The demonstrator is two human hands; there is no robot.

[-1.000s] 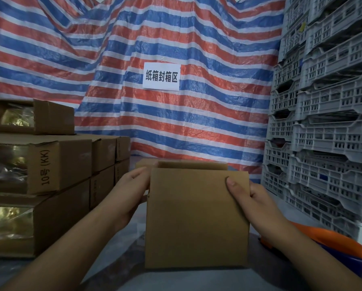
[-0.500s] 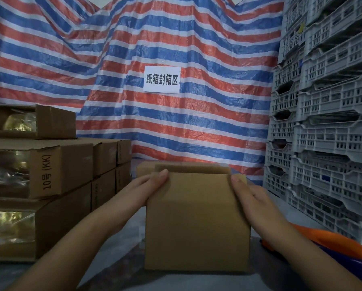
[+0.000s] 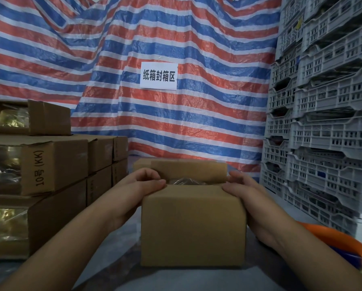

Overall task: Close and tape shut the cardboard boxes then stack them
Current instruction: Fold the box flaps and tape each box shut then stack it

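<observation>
The open cardboard box (image 3: 193,225) is sitting on the desk (image 3: 125,255) directly ahead of the person, its long axis running left to right across the view. Both hands are gripping its top corners: the left hand (image 3: 140,187) is curling over the near-left corner, thumb on the near flap (image 3: 193,191), fingers wrapping toward the box's left side; the right hand (image 3: 242,189) is doing the same at the near-right corner. Neither hand is spread wide; each is bent around cardboard.

The near flap is lying almost flat, while the far flap (image 3: 188,171) is standing nearly upright beyond it, leaving a gap where crinkled plastic (image 3: 186,181) is showing. The two hands are sitting about equally close to that far flap, one at each end of the gap, so the closing move probably depends on reaching away from the body, past the near flap, to pull the far flap down and toward the person.

To the left of the box, a stack of boxes (image 3: 49,175) is rising; no tape is clearly showing.
</observation>
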